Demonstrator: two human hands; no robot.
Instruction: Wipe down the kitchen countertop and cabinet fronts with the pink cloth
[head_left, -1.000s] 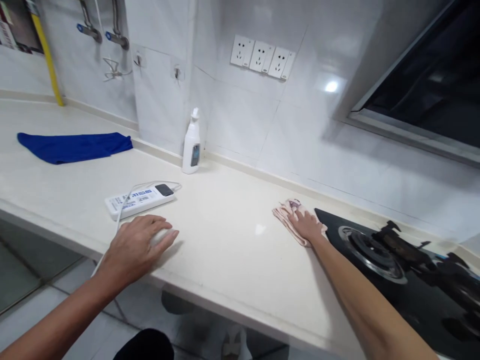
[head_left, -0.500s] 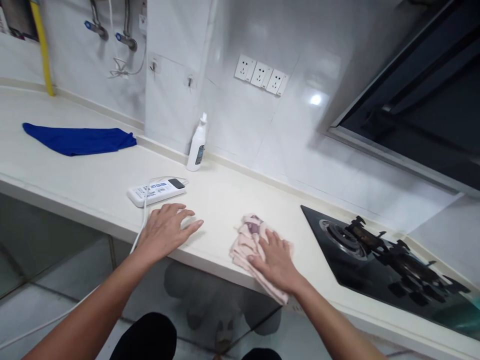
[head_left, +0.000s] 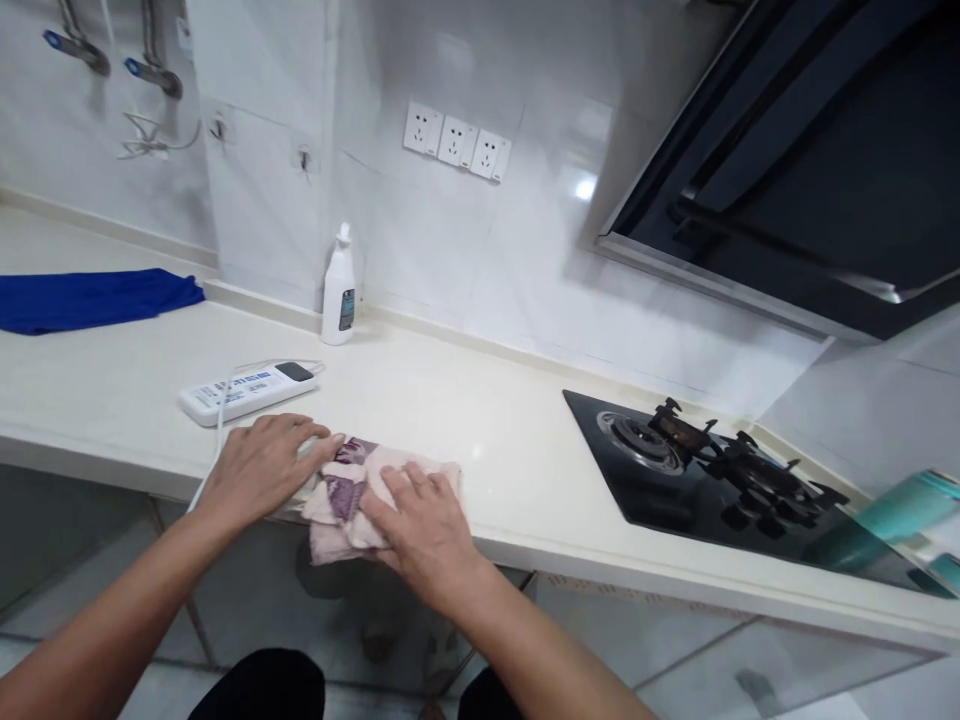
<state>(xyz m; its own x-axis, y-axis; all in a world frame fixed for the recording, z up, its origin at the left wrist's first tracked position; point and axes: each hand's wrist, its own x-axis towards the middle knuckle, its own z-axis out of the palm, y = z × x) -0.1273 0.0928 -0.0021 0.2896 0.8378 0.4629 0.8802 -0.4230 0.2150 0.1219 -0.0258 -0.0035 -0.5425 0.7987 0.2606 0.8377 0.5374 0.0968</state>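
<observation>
A pale pink cloth (head_left: 341, 520) with purple patches lies bunched near the counter's front edge, part of it hanging over. My right hand (head_left: 424, 530) rests on top of the cloth, palm down, fingers spread and slightly bent, pressing rather than wrapped around it. At the cloth's left side is my left hand (head_left: 262, 465), fingers stretched out and the thumb tip at the cloth's upper corner; whether it touches, I cannot tell. Just behind the left hand lies a white power strip (head_left: 240, 395) with its white cord running down past the wrist.
A white spray bottle (head_left: 339, 295) stands against the wall. Blue fabric (head_left: 97, 298) lies on the counter (head_left: 517, 470) at left. To the right is a black gas stove (head_left: 622, 490) with a teal object (head_left: 911, 505) beyond it, under a dark range hood (head_left: 810, 180).
My right hand has slid the cloth left along the counter to beside my left hand. My left hand stays close to the power strip. The view has swung right.
</observation>
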